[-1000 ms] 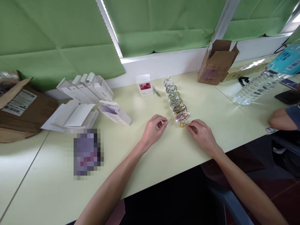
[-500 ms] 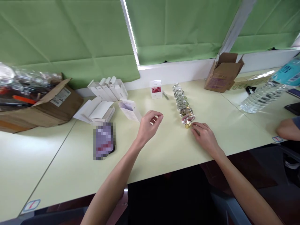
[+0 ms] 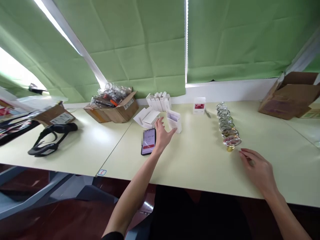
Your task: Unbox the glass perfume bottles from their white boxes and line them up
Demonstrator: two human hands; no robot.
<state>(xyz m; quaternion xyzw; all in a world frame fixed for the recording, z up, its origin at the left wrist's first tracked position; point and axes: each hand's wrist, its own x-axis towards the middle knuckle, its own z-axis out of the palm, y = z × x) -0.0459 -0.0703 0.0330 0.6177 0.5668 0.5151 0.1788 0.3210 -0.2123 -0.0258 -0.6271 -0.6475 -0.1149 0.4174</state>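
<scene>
My left hand (image 3: 163,136) is open over the table, thumb and fingers spread, beside an open white box (image 3: 175,122) that stands upright. Whether the thumb touches the box I cannot tell. Under its wrist side lies a phone (image 3: 149,142) with a lit screen. On the right, my right hand (image 3: 259,169) has thumb and forefinger pinched together; anything between them is too small to make out. Just left of those fingertips is the gold cap (image 3: 230,148) at the near end of a row of clear, rounded glass pieces (image 3: 226,125) that look like small bottles.
A white box with a red picture (image 3: 199,106) stands at the back beside a slim grey-green object (image 3: 207,113). Several narrow white boxes (image 3: 160,101) and an opened white carton (image 3: 150,117) are left of centre. Cardboard boxes (image 3: 125,110) and a black headset (image 3: 51,140) lie farther left.
The view has swung left. My left hand has moved left to the open white box and its fingers have spread. My right hand has drawn slightly away from the gold cap.
</scene>
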